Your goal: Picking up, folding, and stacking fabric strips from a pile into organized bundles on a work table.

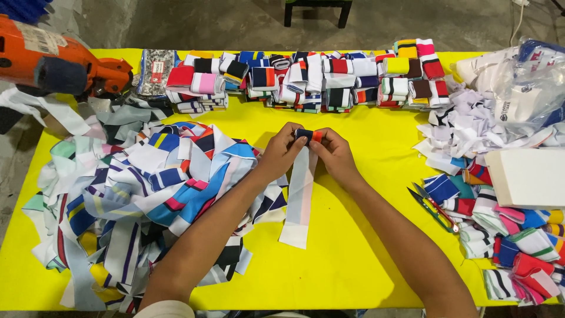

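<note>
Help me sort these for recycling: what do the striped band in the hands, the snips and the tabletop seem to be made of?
Striped band: looks like soft ribbed knit fabric, matte; it hangs limp and folds at the top. Snips: apparently metal blades, dark with a faint sheen, with reddish handles. Tabletop: smooth yellow covering, possibly vinyl or laminate; unclear which.

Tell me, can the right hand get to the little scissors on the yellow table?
Probably yes. The little scissors lie in the open on the yellow table, just beside the right forearm, with nothing on top of them. But the right hand is busy: with the left hand it pinches a striped fabric strip, so it must let go first.
</note>
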